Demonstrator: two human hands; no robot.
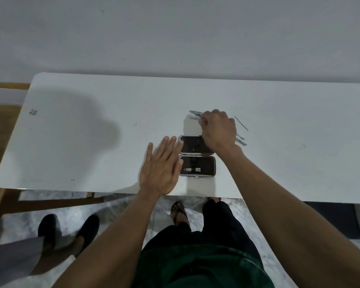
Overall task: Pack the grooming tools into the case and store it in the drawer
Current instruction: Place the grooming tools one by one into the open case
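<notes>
Fingers straight, the left hand (161, 165) lies flat against the left edge of the open case (197, 155) on the table (81, 132). Right hand (218, 127) pinches a tool (195, 113) just beyond it. Clipper (192, 169) sits in the near half; more tools (241, 123) lie right.

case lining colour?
Dark, near black, inside the open case, with a grey rim; head view.

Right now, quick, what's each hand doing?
Left hand: open, fingers straight, beside the open black case.
Right hand: gripping a slim silver metal tool.
</notes>
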